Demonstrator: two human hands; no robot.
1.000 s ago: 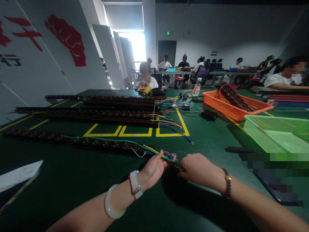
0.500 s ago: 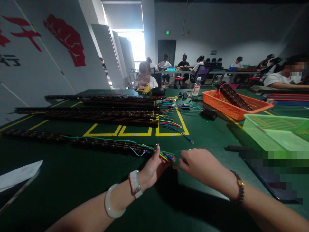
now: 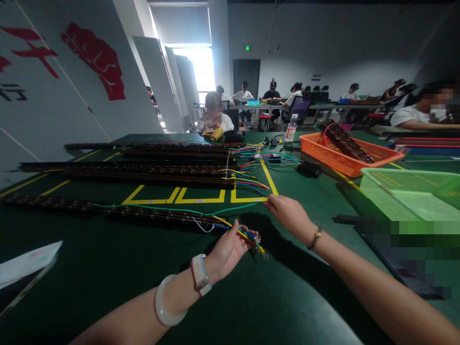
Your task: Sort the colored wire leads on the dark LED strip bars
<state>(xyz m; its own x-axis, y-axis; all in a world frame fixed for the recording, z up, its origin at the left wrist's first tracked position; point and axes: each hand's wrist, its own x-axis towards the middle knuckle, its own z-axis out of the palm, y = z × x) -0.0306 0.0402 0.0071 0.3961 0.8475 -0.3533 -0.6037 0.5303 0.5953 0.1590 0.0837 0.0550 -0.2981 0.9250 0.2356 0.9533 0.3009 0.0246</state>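
– Green table, pale-walled room beyond. Clock directions are read from the left hand. Locate the workpiece.

– Dark strip: lies on the table, running from the left hand toward 10 o'clock. Its wires exit at the hand end.

– State of each hand?

– Left: thumb and fingers closed around the wire bundle, with a ring terminal projecting past the fingers. Right hand, at 2 o'clock: fingertips pinched together on the free end of the green wire, which spans back to the strip.

– Progress?

– Judged by position, this wire is separated; yellow and blue leads remain gathered in the bundle. Whether these also require separating cannot be determined.

– Surrounding items?

– Row of dark strips at 10 to 11 o'clock, wire ends fanned out. Bottle at 1 o'clock. Orange basket, loaded with another strip assembly, at 2 o'clock; green basket between 2 and 3.
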